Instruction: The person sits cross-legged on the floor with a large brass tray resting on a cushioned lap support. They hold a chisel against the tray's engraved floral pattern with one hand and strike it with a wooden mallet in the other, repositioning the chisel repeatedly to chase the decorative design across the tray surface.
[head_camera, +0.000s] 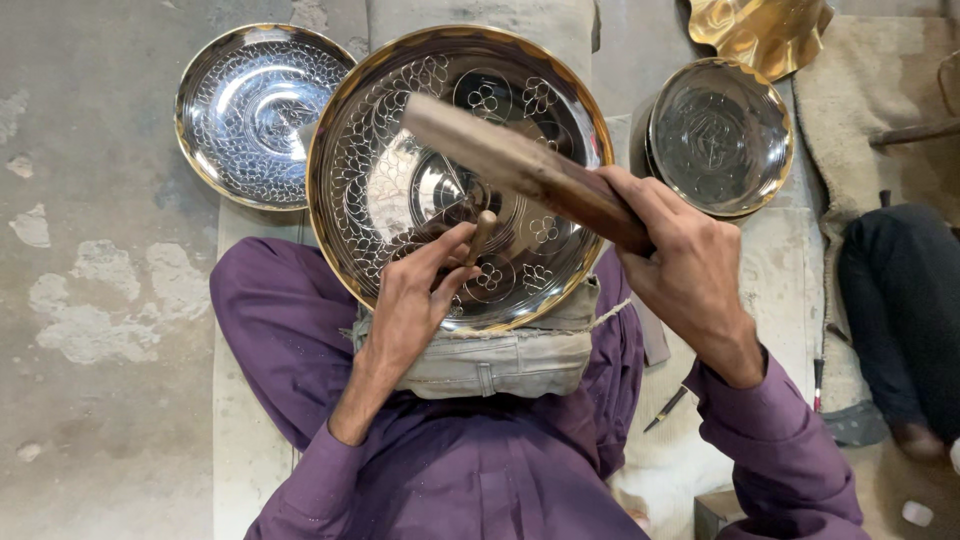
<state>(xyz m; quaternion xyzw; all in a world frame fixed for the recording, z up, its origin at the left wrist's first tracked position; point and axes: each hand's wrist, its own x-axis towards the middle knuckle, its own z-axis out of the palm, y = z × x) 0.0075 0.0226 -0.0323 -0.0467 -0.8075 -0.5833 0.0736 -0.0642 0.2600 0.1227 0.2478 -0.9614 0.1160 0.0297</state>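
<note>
Head view: the left hand (415, 300) pinches a thin wooden-topped chisel (479, 236), its tip on the large round silver-coloured metal tray with gold rim and engraved flower pattern (380, 180), which rests on a grey cloth pad (500, 360) in the lap. The right hand (680, 265) grips a brown wooden mallet (520, 165) above the tray. 2 smaller engraved trays (250, 110) (720, 135) lie on the floor beyond.
</note>
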